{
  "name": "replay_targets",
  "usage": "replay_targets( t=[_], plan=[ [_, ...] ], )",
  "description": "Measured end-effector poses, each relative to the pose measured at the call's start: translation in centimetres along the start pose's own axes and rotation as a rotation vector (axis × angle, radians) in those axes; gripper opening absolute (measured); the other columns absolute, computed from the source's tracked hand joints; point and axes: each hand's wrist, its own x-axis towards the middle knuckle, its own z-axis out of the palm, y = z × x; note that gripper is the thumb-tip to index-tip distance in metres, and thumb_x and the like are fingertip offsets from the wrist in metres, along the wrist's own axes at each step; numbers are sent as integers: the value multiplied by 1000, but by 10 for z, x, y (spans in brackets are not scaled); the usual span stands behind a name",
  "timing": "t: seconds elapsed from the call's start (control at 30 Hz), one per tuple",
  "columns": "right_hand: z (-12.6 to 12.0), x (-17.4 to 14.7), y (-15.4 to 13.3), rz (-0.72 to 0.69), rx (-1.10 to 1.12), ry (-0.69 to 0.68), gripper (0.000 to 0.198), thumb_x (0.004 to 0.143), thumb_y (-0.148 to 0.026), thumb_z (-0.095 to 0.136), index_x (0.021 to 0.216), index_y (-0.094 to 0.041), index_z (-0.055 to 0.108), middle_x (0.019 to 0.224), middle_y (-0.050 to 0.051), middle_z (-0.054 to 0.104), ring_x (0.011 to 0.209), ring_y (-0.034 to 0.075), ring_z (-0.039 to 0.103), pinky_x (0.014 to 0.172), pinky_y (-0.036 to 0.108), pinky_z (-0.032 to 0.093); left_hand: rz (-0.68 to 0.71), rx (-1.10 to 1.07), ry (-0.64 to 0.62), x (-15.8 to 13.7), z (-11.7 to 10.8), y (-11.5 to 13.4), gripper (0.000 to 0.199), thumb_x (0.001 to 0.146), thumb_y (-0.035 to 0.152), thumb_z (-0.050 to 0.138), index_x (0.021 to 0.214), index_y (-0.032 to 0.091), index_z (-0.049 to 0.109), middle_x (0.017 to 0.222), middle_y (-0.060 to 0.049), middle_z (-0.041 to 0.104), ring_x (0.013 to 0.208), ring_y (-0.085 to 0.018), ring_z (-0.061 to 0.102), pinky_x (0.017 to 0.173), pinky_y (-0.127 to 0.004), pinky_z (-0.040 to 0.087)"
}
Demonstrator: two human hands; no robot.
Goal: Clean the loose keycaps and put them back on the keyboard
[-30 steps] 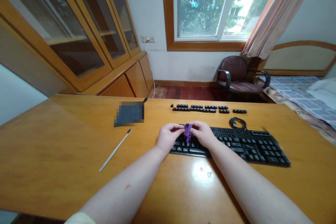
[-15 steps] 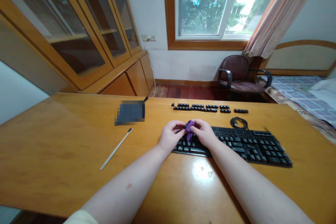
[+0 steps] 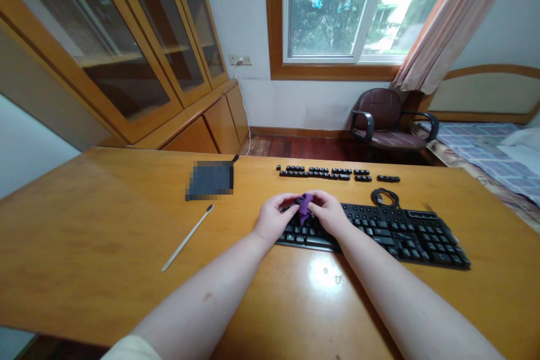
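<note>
Both my hands meet above the left part of a black keyboard (image 3: 375, 230). Between the fingers of my right hand (image 3: 329, 214) is a purple cloth (image 3: 305, 208), with one end hanging down over the keys. My left hand (image 3: 275, 216) is closed on a small dark piece, which looks like a keycap (image 3: 298, 201), pressed against the cloth; the fingers partly hide it. Beyond the keyboard, several loose black keycaps (image 3: 314, 173) lie in two rows near the desk's far edge.
A coiled black cable (image 3: 385, 198) lies behind the keyboard. To the left are a white-handled brush (image 3: 188, 239) and a dark pouch (image 3: 210, 180), blurred by pixelation, on the wooden desk (image 3: 105, 225). Past the desk stands a chair (image 3: 379, 115).
The purple cloth has shifted slightly between my fingers, its hanging end a little higher. Both hands stay in nearly the same place; the whole view moves only a touch.
</note>
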Motion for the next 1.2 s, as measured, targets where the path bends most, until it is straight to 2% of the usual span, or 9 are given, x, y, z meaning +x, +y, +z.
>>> replay_targets(
  t=[0.1,0.23,0.33,0.5,0.63,0.8,0.97,1.07,1.2],
  plan=[
    [0,0,-3,-1,11,-21,18,66,-24,63,83,-18,64,80,3,68,74,17,61,73,32,48,-11,-17,35,-1,0,-1,26,68,19,67,94,15,64,97,-8,66,90,-18,63,89,-35,50],
    [0,0,-3,8,24,12,19,70,-27,60,87,-18,63,79,3,67,67,16,60,63,29,48,-3,-57,136,-1,2,-1,28,67,18,68,94,15,62,97,-7,62,89,-16,62,85,-33,52],
    [-1,1,-2,4,2,44,20,72,-27,58,90,-19,64,77,2,67,64,15,58,59,28,47,-2,-77,110,-2,3,0,27,68,17,67,93,15,61,95,-7,63,90,-16,63,87,-34,51],
    [-2,0,-2,-32,-50,-34,18,69,-23,61,87,-19,65,83,3,67,74,17,61,71,30,48,-24,-101,75,-2,3,3,21,71,17,63,92,15,59,94,-7,65,90,-15,64,88,-33,50],
    [-2,0,-3,-58,-94,-32,20,65,-22,66,85,-19,67,85,4,67,79,19,61,76,32,48,-53,-109,81,-2,3,4,19,69,17,64,86,14,57,88,-5,66,87,-16,65,85,-33,52],
    [-5,1,-6,-82,-126,-31,9,68,-24,63,73,-18,67,75,4,66,73,18,60,73,31,47,-49,-111,52,0,3,0,17,69,18,65,83,14,56,84,-5,67,82,-14,65,82,-32,52],
    [-5,0,-6,-89,-200,-46,11,70,-21,58,75,-18,67,75,3,66,73,17,59,73,31,46,-30,-109,51,0,4,-2,13,71,18,63,82,14,58,84,-5,68,82,-14,65,83,-32,51],
    [-4,0,-3,-63,-194,-18,13,67,-19,59,78,-18,66,77,2,66,75,17,59,74,31,47,0,-58,50,0,3,2,13,73,20,61,85,15,61,88,-6,69,84,-15,65,83,-32,51],
    [-3,0,0,-25,-153,-9,17,62,-15,59,78,-18,65,76,2,65,72,17,59,72,30,48,64,148,39,-2,0,8,15,77,22,58,87,18,68,90,-6,70,86,-17,65,86,-35,50]
  ],
)
